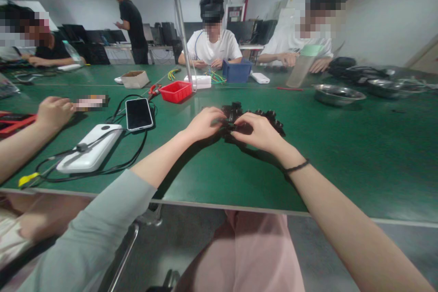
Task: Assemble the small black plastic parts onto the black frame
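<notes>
We are sitting at a green table [342, 169], our knees in pink just under its near edge. Both our arms are reaching toward twelve o'clock and meeting over a black chain [234, 110] of small linked pieces, which is lying flat mid-table. Our left hand [204, 124] is pinching it from the nine o'clock side, fingers closed on a link. Our right hand [259, 133], a dark band at its wrist, is curling over it from three o'clock and gripping just beside the left. The rest of the chain is trailing toward two o'clock.

We are judging it to be hard plastic: light, each link stiff, the whole bending at its joints, so probably sagging if lifted by one end. The best hold is looking like the flat sides of two neighbouring links.

At nine o'clock a white power bank [91, 146] and a phone [138, 113] are lying among black cables, with a co-worker's hand [53, 112] beyond them. Farther out are a red tray [176, 91] at eleven, a blue bin [237, 70] at twelve and a steel bowl [338, 95] at two. People are sitting opposite.
</notes>
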`<state>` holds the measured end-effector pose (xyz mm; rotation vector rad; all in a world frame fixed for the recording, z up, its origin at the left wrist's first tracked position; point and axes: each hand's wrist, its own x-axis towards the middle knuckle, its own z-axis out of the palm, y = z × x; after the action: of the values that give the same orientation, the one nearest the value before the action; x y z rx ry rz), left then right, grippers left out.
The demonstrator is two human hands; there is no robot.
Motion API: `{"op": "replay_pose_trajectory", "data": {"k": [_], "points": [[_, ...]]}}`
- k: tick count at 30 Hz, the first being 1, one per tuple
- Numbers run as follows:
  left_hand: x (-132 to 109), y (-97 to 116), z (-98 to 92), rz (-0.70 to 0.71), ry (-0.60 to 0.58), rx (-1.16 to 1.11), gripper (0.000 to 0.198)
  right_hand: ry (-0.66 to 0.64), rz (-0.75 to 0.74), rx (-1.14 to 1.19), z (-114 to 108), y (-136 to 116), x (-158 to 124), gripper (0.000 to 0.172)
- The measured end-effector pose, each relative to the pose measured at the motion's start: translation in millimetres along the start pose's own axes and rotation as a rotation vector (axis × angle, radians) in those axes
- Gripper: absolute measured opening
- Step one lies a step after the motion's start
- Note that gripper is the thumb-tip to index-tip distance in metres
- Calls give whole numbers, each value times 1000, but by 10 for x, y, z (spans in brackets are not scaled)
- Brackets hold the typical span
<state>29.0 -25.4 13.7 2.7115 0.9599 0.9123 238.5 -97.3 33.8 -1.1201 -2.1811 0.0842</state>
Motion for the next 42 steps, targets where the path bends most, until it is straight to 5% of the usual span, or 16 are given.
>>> {"op": "replay_pose_trajectory", "data": {"k": [15, 42], "points": [[-25, 18, 10, -47, -97, 123, 37, -38, -11, 2, 15, 1, -6, 16], [-22, 52, 0, -102, -71, 116, 27, -66, -42, -32, 4, -16, -4, 14]]}}
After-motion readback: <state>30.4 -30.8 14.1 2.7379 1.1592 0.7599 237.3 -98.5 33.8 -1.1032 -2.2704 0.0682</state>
